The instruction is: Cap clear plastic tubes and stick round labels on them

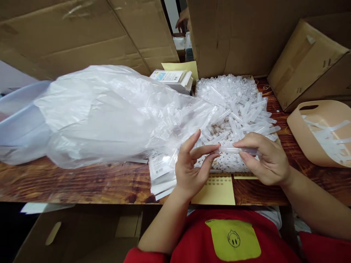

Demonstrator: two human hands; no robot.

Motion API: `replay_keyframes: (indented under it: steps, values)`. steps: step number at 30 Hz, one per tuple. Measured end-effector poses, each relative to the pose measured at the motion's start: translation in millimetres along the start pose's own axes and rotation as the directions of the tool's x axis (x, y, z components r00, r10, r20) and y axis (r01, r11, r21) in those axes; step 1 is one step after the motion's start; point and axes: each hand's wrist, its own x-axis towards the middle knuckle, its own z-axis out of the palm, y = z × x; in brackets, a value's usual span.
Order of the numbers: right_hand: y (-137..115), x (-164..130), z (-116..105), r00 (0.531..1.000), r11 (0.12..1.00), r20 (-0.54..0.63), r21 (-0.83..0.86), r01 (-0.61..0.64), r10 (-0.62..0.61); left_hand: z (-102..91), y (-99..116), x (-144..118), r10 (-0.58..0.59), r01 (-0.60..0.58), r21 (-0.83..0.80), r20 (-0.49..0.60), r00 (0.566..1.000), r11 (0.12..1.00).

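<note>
A clear plastic tube point(229, 149) lies level between my two hands, over a heap of similar loose tubes point(236, 106) and small white pieces point(227, 164). My right hand point(267, 160) grips the tube's right part between thumb and fingers. At the left end, my left hand point(193, 166) pinches with thumb and a finger, its index finger raised; whether a small piece sits in that pinch is too small to tell. A large translucent plastic bag point(109, 113) spreads from the left, and its mouth reaches the heap.
Tan basket point(304, 135) with white strips stands right, beside a cardboard box point(307, 62). Stacked printed packets point(170, 76) sit behind the bag; others point(160, 171) lie near the front edge by a yellow sheet point(216, 191). Another person's hand point(183, 20) shows through the gap behind.
</note>
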Motion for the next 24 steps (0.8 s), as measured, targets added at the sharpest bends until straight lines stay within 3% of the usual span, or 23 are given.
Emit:
replay_keyframes:
  steps: [6,13,21,24]
  values:
    - [3,0,-2,0.992,0.992,0.044,0.020,-0.121,0.120,-3.1,-4,-3,0.100,-0.112,0.167,0.079,0.992,0.980]
    - [7,-6,-1,0.967,0.971,0.097,-0.002,-0.238,0.237,-6.9,-6,-7,0.238,-0.275,0.245,0.171,0.956,0.930]
    - [11,-6,-2,0.952,0.967,0.191,0.046,-0.252,0.239,-12.6,-1,-11,0.171,-0.226,0.211,0.248,0.953,0.951]
    - [10,-7,0,0.946,0.952,0.172,0.089,-0.292,0.274,-14.9,6,-11,0.130,-0.155,0.122,0.188,0.974,0.980]
